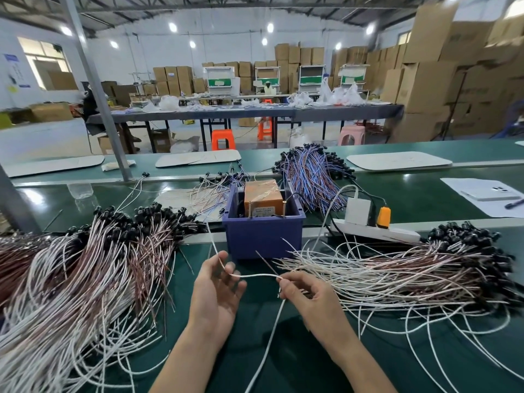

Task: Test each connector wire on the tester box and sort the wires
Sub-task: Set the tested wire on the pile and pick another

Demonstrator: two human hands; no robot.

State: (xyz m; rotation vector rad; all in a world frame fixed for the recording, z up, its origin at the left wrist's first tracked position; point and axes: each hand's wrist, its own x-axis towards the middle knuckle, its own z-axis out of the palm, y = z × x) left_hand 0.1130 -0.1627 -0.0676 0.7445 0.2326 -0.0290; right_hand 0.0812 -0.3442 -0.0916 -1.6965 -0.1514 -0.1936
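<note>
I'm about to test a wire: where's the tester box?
The tester box sits mid-frame in the head view, inside the blue bin, between the left wire pile and the right wire pile.

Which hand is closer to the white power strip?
Right. The right hand sits below-left of the power strip. The left hand is farther left, near the blue box's left corner. Both hold one white wire.
</note>
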